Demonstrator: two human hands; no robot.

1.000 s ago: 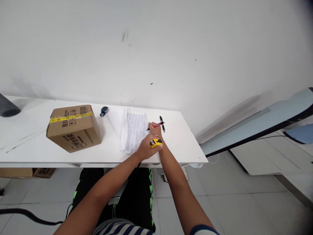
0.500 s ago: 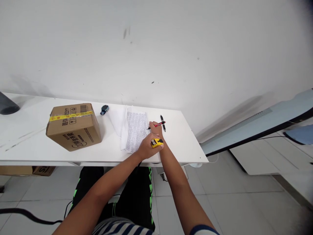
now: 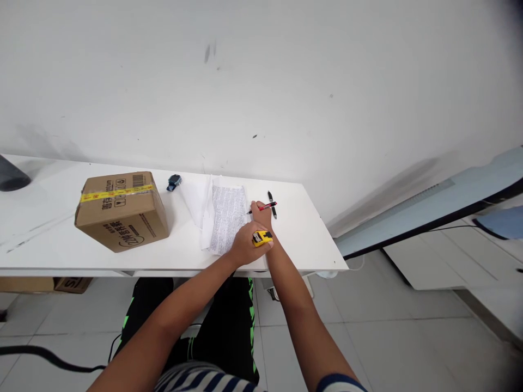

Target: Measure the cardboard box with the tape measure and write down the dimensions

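Observation:
My left hand (image 3: 244,244) is closed around a yellow and black tape measure (image 3: 262,238). It lies across my right wrist, close to the front edge of the white table. My right hand (image 3: 262,213) grips a red and black pen (image 3: 267,207), its tip pointing left toward the sheet. Under and left of the hands lies a paper covered in dense writing (image 3: 227,215), on top of other white sheets. A second, black pen (image 3: 272,204) rests on the table just beyond the right hand, partly crossed by the red one in view.
A taped cardboard box (image 3: 122,209) stands left on the white table (image 3: 302,228), with a wristwatch (image 3: 174,182) behind its right side. A dark grey cylinder (image 3: 12,174) is at the far left. The wall (image 3: 261,92) borders the table's back edge.
The right hand and red pen have shifted very slightly right, the pen tip ending at the paper's right edge. The left hand keeps its hold on the tape measure.

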